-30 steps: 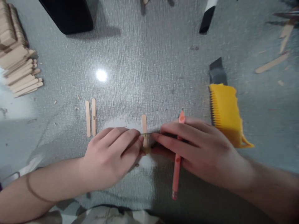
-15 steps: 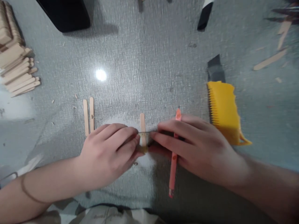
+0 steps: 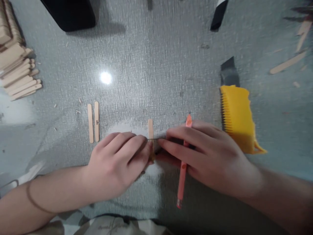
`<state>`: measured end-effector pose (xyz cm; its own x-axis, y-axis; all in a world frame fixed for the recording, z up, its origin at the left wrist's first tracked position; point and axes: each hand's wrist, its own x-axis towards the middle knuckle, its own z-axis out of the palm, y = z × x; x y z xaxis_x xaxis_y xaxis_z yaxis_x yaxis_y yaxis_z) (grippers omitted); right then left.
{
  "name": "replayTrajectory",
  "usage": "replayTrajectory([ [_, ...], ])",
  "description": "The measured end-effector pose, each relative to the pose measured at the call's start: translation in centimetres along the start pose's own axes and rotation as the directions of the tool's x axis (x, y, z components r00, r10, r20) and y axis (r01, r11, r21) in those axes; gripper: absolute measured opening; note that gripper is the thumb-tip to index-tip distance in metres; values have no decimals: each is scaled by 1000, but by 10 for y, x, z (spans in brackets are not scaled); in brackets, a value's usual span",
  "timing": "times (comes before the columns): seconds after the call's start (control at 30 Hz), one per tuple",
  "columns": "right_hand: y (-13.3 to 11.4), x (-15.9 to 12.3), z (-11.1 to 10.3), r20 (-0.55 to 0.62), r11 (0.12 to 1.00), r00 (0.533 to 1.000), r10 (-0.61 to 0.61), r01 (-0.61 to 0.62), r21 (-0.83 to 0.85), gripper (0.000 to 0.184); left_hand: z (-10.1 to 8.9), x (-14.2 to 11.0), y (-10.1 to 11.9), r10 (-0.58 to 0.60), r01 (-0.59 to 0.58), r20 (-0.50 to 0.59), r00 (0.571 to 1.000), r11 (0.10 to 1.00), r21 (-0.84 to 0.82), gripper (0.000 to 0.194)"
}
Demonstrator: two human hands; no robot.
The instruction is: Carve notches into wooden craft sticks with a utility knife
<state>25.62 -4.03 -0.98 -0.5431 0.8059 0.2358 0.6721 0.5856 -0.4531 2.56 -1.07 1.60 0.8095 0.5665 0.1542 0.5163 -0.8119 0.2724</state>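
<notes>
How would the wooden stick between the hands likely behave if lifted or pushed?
The stick is probably light, being narrow and wooden. It looks straight, so likely stiff, though its slimness suggests it might snap if bent hard. Its flat face suggests sliding rather than rolling.

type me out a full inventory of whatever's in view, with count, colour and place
centre stick: one, light wood, mid-view
pencil: one, coral, right of centre stick
paired sticks: two, light wood, left of centre
stick pile: many, light wood, upper left
loose sticks: at least two, light wood, upper right
comb-edged piece: one, yellow, right
flat piece: one, dark grey, above comb-edged piece
block-like object: one, black, top left
two-tone object: one, black and white, top right
wood chips: several, pale, scattered
table: one, grey, throughout
cloth: pale, bottom edge
left grip: one, bare, at centre stick
right grip: one, bare, holding pencil
</notes>
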Motion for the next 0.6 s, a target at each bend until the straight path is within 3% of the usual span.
replayTrajectory([
  [0.4, 0, 1, -1, 13, 1000, 1000, 8, -8, 6, 9, 0, 0, -2, -12, 12, 0, 1000, 999, -35, 21],
  [0.6, 0, 5, -6, -50, 985, 995, 84, -75, 156, 8, 0, 0, -2, -11, 11, -8, 1000, 998, -64, 22],
])
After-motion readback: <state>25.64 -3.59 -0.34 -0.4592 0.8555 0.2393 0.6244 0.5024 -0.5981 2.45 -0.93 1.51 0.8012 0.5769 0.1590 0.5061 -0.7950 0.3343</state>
